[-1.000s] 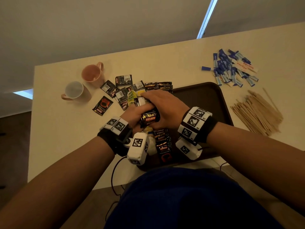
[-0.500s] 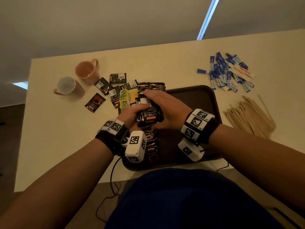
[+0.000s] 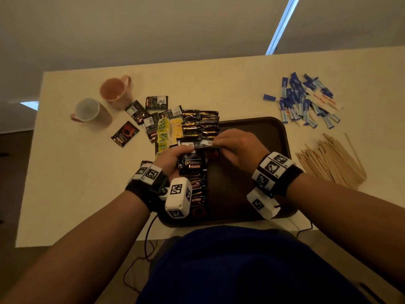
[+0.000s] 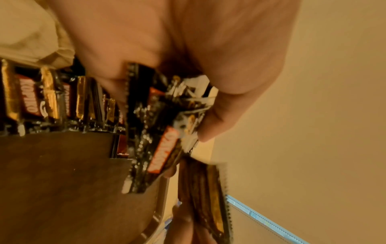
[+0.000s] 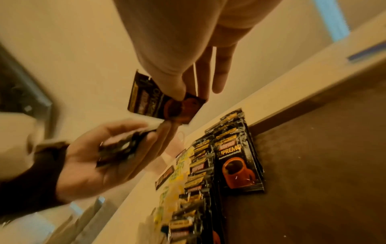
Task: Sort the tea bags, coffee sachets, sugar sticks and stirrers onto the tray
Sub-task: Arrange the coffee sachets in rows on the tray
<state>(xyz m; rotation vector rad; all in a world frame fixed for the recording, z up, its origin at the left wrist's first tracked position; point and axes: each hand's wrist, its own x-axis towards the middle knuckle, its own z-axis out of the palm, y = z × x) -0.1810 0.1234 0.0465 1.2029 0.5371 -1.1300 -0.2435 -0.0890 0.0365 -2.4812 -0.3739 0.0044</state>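
My left hand (image 3: 175, 155) grips a small stack of black coffee sachets (image 3: 191, 164) above the left part of the dark brown tray (image 3: 263, 132). The right hand (image 3: 219, 142) pinches a single coffee sachet (image 5: 163, 102) between thumb and fingers, just beyond that stack. In the left wrist view the held bundle (image 4: 158, 132) is fanned out in my fingers. Rows of coffee sachets (image 3: 198, 191) lie along the tray's left side, with a Supremo stack (image 5: 238, 165) beside them. Yellow tea bags (image 3: 166, 132) sit at the tray's left edge.
Loose coffee sachets (image 3: 140, 113) lie on the table left of the tray. Blue sugar sticks (image 3: 304, 102) are piled at the back right, wooden stirrers (image 3: 331, 161) right of the tray. A pink mug (image 3: 116, 89) and a white-lined mug (image 3: 87, 109) stand at the back left.
Both hands were clasped round the sachet stack. Now the right hand has come away holding one sachet, while the left keeps the rest.
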